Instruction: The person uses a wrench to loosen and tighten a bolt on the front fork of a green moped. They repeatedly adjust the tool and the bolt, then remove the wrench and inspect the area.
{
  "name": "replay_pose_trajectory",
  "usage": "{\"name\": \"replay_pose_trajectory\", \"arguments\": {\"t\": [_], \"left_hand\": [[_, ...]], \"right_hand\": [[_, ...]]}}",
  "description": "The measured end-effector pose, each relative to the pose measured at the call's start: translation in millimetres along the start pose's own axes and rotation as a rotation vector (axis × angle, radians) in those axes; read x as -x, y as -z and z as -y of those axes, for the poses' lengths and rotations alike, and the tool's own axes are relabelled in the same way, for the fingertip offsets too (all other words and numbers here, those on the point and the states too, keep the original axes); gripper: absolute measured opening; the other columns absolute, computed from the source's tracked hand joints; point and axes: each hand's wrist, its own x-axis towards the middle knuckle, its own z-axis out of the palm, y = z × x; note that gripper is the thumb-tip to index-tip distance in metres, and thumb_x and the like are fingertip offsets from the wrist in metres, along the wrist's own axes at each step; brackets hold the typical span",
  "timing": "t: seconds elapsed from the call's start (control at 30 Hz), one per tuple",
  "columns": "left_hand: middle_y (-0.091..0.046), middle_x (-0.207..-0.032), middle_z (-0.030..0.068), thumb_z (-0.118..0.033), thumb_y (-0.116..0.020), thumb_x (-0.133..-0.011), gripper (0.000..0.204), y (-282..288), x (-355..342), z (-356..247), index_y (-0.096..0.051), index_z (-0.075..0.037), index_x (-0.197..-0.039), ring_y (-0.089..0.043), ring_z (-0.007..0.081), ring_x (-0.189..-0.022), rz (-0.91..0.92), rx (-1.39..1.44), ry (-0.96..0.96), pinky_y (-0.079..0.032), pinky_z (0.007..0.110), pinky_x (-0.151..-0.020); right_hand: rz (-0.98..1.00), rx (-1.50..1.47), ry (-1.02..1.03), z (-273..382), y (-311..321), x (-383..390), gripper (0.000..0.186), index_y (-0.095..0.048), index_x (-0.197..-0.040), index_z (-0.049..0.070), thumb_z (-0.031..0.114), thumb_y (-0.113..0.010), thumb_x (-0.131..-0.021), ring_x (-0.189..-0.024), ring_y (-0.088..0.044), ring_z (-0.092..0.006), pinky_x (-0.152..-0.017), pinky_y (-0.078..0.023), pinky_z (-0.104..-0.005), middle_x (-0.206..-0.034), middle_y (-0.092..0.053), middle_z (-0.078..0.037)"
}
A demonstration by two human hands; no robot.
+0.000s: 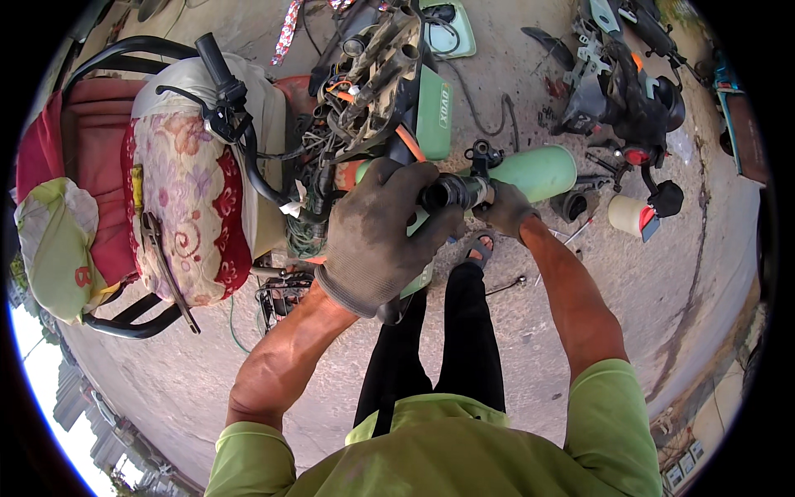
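My left hand [377, 232] and right hand [503, 209] apparently grip a black tube [466, 192], green cylinder [540, 172] close beyond, pliers [156, 242] on floral cover [184, 184]

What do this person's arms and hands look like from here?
The left hand and right hand wear dark grey work gloves; the left one looks smudged and has a ribbed cuff. The forearms are bare up to short, lime-green sleeves. I see no cables on either arm.
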Motion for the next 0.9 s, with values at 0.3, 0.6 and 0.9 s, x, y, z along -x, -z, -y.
{"name": "replay_pose_trajectory", "arguments": {"t": [0.3, 0.6, 0.9], "left_hand": [[-0.064, -0.106, 0.0143, -0.006, -0.083, -0.079, 0.042, 10, -6, -5, -0.068, -0.002, -0.118, -0.071, 0.0254, -0.085, 0.102, -0.034, -0.151, -0.06, 0.036, -0.074], [-0.063, -0.109, 0.0147, -0.002, -0.082, -0.077, 0.046, 7, -1, -1, -0.067, -0.002, -0.121, -0.069, 0.0281, -0.096, 0.081, 0.069, -0.082, -0.058, 0.038, -0.082], [-0.065, -0.115, 0.0167, -0.004, -0.082, -0.077, 0.05, 14, -9, 6, -0.067, -0.003, -0.125, -0.069, 0.033, -0.101, 0.131, 0.003, -0.253, -0.057, 0.041, -0.086]], "right_hand": [[0.018, 0.002, -0.014, -7, -2, -3, 0.046, -0.066, -0.116, 0.008, 0.029, -0.08, -0.077, -0.102, -0.069, -0.0413, -0.087, -0.056, -0.0487, -0.105, -0.074, -0.019], [0.033, 0.035, 0.0, -4, -1, -4, 0.041, -0.068, -0.115, 0.007, 0.022, -0.079, -0.079, -0.098, -0.07, -0.0402, -0.085, -0.056, -0.0464, -0.103, -0.075, -0.018], [0.03, 0.022, -0.041, 3, 2, 0, 0.039, -0.068, -0.11, 0.006, 0.024, -0.08, -0.078, -0.098, -0.07, -0.0409, -0.083, -0.055, -0.0477, -0.102, -0.075, -0.019]]}}
